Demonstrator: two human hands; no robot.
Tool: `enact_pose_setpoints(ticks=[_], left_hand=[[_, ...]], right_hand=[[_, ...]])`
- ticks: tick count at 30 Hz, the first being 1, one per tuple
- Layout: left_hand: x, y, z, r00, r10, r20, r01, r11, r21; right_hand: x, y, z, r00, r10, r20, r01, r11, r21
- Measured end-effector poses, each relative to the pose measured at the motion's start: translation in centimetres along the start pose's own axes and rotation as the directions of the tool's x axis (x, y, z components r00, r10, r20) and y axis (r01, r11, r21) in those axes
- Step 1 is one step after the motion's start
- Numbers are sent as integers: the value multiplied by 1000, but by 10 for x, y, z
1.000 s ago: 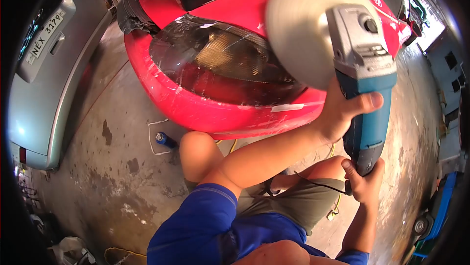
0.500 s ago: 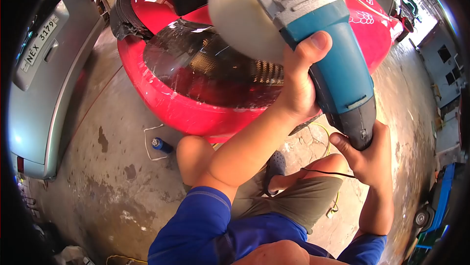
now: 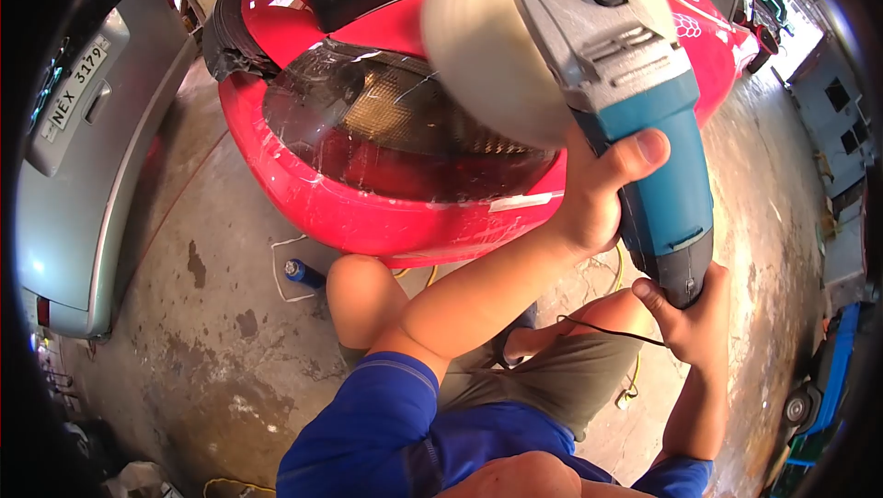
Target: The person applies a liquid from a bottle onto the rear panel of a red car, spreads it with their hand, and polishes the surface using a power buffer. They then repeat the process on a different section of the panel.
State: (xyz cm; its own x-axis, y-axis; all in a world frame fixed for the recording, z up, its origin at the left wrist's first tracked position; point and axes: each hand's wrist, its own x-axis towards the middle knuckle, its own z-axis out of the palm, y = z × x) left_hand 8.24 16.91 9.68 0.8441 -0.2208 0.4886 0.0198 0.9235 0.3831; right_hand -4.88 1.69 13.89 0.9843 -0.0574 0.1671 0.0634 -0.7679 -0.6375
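Observation:
A teal and grey power polisher (image 3: 667,162) with a round pale pad (image 3: 501,43) is held over the right part of a dark, scratched headlight (image 3: 386,125) on a red car (image 3: 395,231). My left hand (image 3: 598,185) wraps round the polisher's body behind its metal head, thumb on top. At the black rear end of the handle, my right hand (image 3: 690,314) grips it, with a black cord running off below. The pad looks blurred, and whether it touches the headlight is hard to tell.
A silver vehicle (image 3: 83,185) with a licence plate stands at left. On the concrete floor (image 3: 212,360) is a blue bottle or can (image 3: 303,274) near my knee. Yellow cord (image 3: 629,392) runs by my legs. A blue vehicle (image 3: 828,378) is at right.
The polisher and both hands have shifted; its head and pad are further right and slightly lower in view, showing more of the headlight's middle.

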Motion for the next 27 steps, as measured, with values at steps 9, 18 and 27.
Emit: enact_pose_setpoints(ticks=[9,18,27], left_hand=[[-13,-46,-3,998,-2,59,-6,992,129],[-37,-100,-13,993,-115,41,107,981,160],[-41,-74,-10,987,-155,33,149,978,146]], right_hand=[[-18,67,10,999,31,16,-32,997,69],[-61,163,46,972,227,-57,-210,954,212],[-63,121,38,995,84,-47,-74,979,188]])
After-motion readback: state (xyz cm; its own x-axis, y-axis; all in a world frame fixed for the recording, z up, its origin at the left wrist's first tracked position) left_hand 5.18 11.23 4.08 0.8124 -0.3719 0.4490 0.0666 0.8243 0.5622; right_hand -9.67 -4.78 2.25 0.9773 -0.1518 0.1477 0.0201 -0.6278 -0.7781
